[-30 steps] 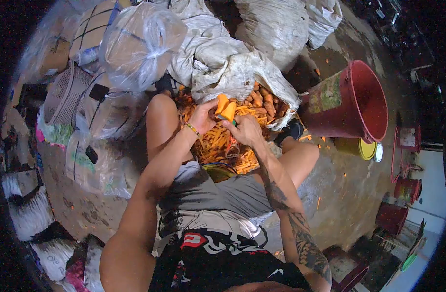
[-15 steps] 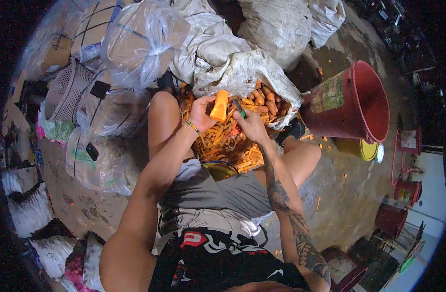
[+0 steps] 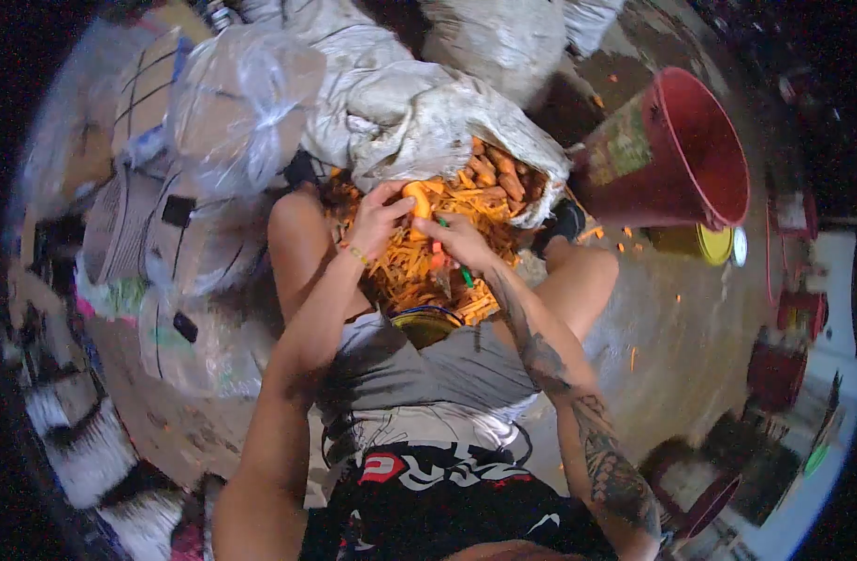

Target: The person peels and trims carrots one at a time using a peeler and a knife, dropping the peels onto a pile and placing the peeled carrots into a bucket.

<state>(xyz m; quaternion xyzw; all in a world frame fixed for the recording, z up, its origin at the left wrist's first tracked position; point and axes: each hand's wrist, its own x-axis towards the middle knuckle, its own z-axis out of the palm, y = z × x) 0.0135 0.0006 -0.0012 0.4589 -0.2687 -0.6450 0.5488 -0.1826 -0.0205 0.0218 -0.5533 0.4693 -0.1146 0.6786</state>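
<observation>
An orange peeled root piece point(image 3: 416, 198) is pinched in my left hand point(image 3: 377, 222), above a heap of orange peelings point(image 3: 400, 271) between my legs. My right hand point(image 3: 461, 241) is closed round a green-handled tool point(image 3: 467, 275), close against the lower right side of the piece; the tool's blade is too blurred to make out. Just beyond the hands, unpeeled brown-orange roots point(image 3: 506, 174) spill from the mouth of a white woven sack point(image 3: 447, 122). A yellow container with a blue rim point(image 3: 426, 323) sits at my lap.
A large red bucket point(image 3: 634, 150) leans at the right, with a yellow bucket point(image 3: 715, 245) behind it. Plastic-wrapped bundles point(image 3: 232, 103) and a mesh basket point(image 3: 120, 220) stand at the left. More white sacks point(image 3: 494, 47) are at the back.
The view has shifted and turned slightly. My right hand has come back against the orange piece, which is now tilted differently in my left hand, and the green handle points down toward my lap.
</observation>
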